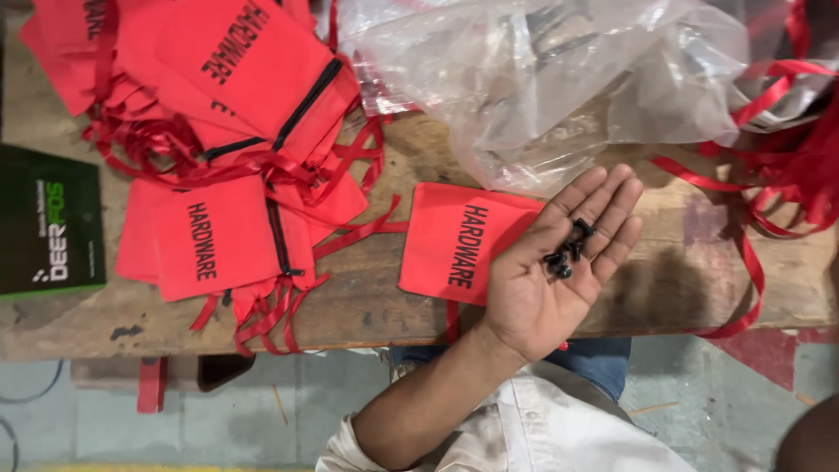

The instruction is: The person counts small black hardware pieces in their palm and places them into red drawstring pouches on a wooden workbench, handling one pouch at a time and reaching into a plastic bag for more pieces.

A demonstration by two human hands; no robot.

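— What do you have from the left?

— I see a dark box with a green stripe (48,223) at the left edge of the wooden bench (690,288). Next comes a heap of red zip pouches (236,79) with black lettering, their ribbons trailing over the bench's front edge. One single red pouch (450,240) lies flat just beside that edge.

— And the hand?

— My view shows the left hand (546,280) palm up and fully spread, its heel over that pouch. A few black screws (566,253) rest loose near its fingers, nothing gripped.

— Any room?

— There's bare wood right of the hand. A crumpled clear plastic bag (542,79) fills the far side, and tangled red ribbons (786,166) crowd the right end.
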